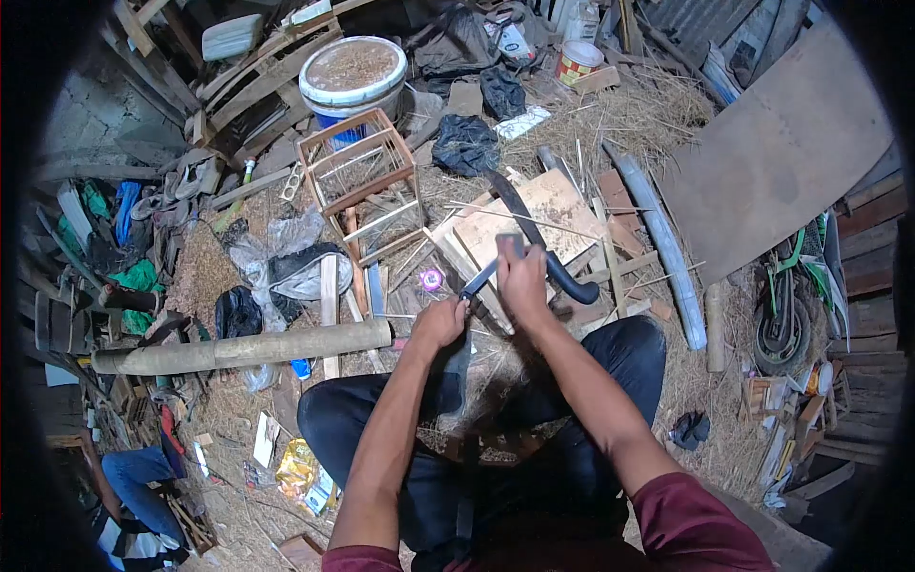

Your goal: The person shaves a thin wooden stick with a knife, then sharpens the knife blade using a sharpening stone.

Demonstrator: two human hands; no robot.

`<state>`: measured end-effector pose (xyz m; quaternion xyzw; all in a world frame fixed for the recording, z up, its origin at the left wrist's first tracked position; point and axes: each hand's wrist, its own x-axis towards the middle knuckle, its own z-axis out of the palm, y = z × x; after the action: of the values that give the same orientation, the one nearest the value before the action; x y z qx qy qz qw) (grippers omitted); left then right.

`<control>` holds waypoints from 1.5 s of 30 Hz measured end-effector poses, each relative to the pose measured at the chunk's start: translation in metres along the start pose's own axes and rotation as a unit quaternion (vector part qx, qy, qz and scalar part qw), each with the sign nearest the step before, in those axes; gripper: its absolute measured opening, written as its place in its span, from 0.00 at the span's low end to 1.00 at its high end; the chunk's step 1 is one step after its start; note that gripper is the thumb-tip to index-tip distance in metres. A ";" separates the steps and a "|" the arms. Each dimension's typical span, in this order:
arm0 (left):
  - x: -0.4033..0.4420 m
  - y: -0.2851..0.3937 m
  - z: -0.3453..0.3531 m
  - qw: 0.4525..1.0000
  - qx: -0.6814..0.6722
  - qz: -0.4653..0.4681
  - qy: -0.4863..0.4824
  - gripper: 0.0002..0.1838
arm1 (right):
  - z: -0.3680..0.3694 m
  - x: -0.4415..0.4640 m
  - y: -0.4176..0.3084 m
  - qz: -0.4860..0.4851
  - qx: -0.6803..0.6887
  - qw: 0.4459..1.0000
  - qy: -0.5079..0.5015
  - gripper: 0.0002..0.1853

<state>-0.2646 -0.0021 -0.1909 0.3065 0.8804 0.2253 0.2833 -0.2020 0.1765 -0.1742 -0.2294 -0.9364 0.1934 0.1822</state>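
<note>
My left hand (pixel 438 323) is closed round the handle end of a knife (pixel 481 279). The blade slants up and to the right toward my other hand. In my right hand (pixel 521 283) is a small grey-brown block (pixel 510 245), held at the blade's tip; whether the two touch I cannot tell. Just beyond lies a machete (pixel 518 207) with a curved black handle, resting across a pale wooden board (pixel 562 197). My fingers hide most of the knife's handle and the lower part of the block.
A wooden frame (pixel 367 202) and a lidded bucket (pixel 353 74) stand ahead on the left. A thick bamboo pole (pixel 243 349) lies left of my knees, and a grey pole (pixel 658 246) lies to the right. A large flat sheet (pixel 777 143) leans at right. Another person's leg (pixel 143 486) shows lower left.
</note>
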 end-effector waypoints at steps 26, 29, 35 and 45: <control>0.029 0.005 0.001 0.994 0.076 -0.034 -0.075 0.27 | -0.058 0.027 0.034 0.370 0.564 0.729 0.113 0.25; 0.038 -0.006 0.008 0.994 0.094 -0.017 -0.050 0.28 | -0.072 0.027 0.041 0.358 0.596 0.715 0.080 0.31; 0.040 -0.008 0.010 0.995 0.075 -0.047 -0.052 0.31 | -0.034 0.009 0.048 0.174 0.428 0.882 0.091 0.28; 0.024 -0.008 0.014 0.998 -0.014 0.057 0.000 0.23 | -0.010 -0.061 -0.012 -0.084 0.041 0.994 -0.049 0.22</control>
<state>-0.2748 0.0111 -0.2140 0.3521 0.8580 0.2535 0.2748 -0.1516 0.1387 -0.1758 -0.1320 -0.9515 0.2267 0.1610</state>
